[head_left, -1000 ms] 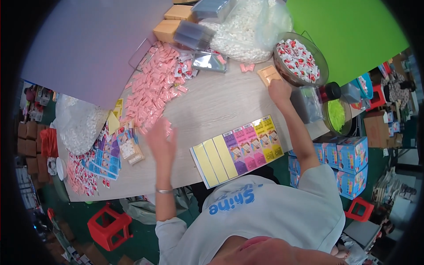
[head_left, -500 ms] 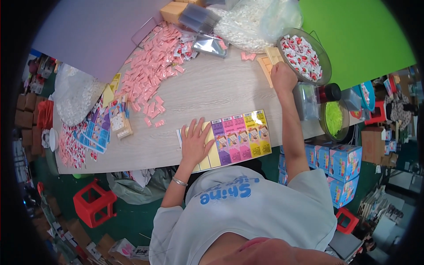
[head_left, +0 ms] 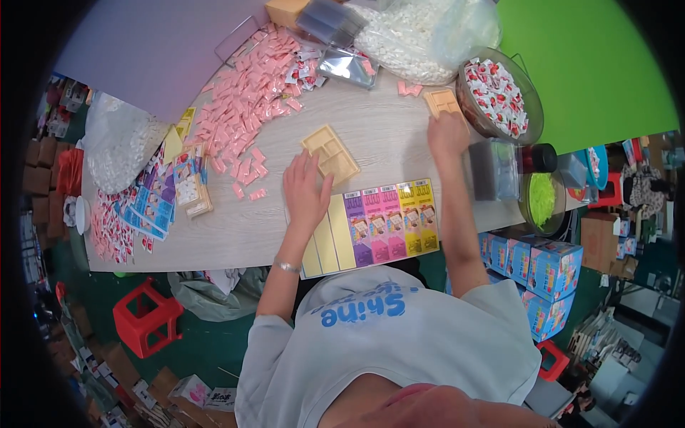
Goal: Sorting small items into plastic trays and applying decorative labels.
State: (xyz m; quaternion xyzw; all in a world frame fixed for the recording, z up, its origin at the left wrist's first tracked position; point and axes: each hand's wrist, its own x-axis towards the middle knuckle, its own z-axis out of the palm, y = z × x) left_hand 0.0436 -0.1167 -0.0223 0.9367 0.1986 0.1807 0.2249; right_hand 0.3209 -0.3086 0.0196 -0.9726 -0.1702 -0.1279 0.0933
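Note:
A cream plastic compartment tray (head_left: 335,158) lies tilted on the table, its nearer left edge at the fingertips of my left hand (head_left: 302,187). That hand's fingers are stretched out and apart, above the left end of a card sheet. My right hand (head_left: 449,135) is closed on the near end of a second compartment tray (head_left: 441,100), beside a round bowl; its fingertips are partly hidden. Between my arms lies the sheet of printed cards (head_left: 389,225), with purple, pink and yellow strips and plain pale yellow strips (head_left: 326,242) at its left.
Pink sachets (head_left: 242,93) are heaped at the far left. The bowl (head_left: 536,107) holds red-and-white sachets. Clear plastic boxes (head_left: 494,170) and a bowl of green bits (head_left: 541,200) stand at right. Bags of white pieces (head_left: 407,43) lie at the back. A red stool (head_left: 148,321) stands below.
A compartment tray now lies in the middle of the table, where none lay before. My left hand has moved up from the card sheet to it. My right hand stays by the bowl.

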